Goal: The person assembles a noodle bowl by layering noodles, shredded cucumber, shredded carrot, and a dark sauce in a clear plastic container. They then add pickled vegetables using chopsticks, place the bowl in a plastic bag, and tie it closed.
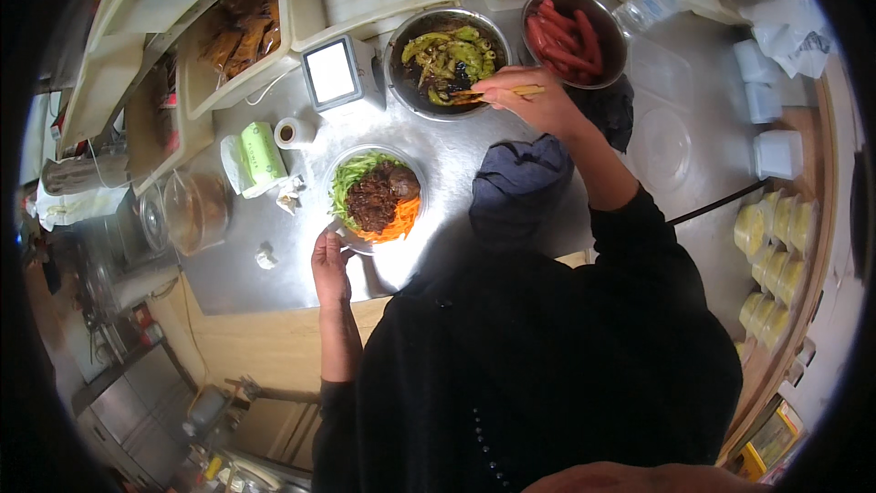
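Note:
My right hand (pixel 534 102) is closed around wooden chopsticks (pixel 467 93), whose tips reach into a steel bowl (pixel 394 91) of cooked green peppers (pixel 447 57) in dark sauce. Nearer to me stands a clear round bowl (pixel 423 184) on the steel table. In it lie shredded green vegetable (pixel 351 175), orange shreds (pixel 398 221) and a dark brown heap (pixel 372 203) with a round dark piece beside it. At its near left rim, my left hand (pixel 329 267) pinches the bowl's edge.
A steel bowl of red sausages (pixel 570 41) sits right of the peppers. A dark cloth (pixel 520 184) lies under my right arm. A screened device (pixel 336 75), a tape roll (pixel 293 133) and a green tissue pack (pixel 261 153) stand to the left. Stacked yellow-filled cups (pixel 776 237) line the right side.

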A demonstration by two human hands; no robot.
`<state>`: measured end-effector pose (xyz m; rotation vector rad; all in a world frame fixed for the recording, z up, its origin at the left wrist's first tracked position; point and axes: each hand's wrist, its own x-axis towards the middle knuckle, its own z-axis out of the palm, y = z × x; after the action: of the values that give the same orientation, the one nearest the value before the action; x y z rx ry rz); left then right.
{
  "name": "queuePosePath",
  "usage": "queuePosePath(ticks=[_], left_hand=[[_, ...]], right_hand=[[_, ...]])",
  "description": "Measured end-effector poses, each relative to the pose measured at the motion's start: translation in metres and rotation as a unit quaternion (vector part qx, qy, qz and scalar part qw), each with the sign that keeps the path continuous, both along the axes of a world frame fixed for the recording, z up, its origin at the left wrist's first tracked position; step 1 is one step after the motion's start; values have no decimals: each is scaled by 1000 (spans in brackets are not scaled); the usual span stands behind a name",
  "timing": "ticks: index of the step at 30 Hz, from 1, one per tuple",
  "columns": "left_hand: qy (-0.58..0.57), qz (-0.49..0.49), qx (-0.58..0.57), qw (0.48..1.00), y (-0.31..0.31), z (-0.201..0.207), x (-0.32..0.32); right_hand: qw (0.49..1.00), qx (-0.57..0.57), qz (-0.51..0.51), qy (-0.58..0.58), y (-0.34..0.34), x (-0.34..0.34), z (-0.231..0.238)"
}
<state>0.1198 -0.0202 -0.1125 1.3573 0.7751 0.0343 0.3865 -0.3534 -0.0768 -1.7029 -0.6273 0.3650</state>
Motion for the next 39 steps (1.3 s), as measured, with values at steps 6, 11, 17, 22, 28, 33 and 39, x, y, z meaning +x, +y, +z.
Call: queuePosePath(ticks=[6,11,17,22,28,33,39], left_hand=[[2,2,0,1000,4,-3,-1],[11,0,3,1000,5,-6,-3],[4,-7,6,1000,4,-5,-4],[3,-8,3,1000,4,-5,-3],[-4,12,-3,1000,0,-3,-1],[-7,15,-3,1000,-1,-1,1],[-14,8,-8,1000,-1,-3,-1]], right_hand=[[939,134,-241,205,14,4,-23],[897,236,-283,244,5,3,-7],[846,362,-311,237,9,1,4],[886,241,-332,218,1,-7,-8],[915,143,-339,168,-3,-12,-12],[877,251,-349,213,0,-5,-3],[876,345,-315,120,-11,-4,25]])
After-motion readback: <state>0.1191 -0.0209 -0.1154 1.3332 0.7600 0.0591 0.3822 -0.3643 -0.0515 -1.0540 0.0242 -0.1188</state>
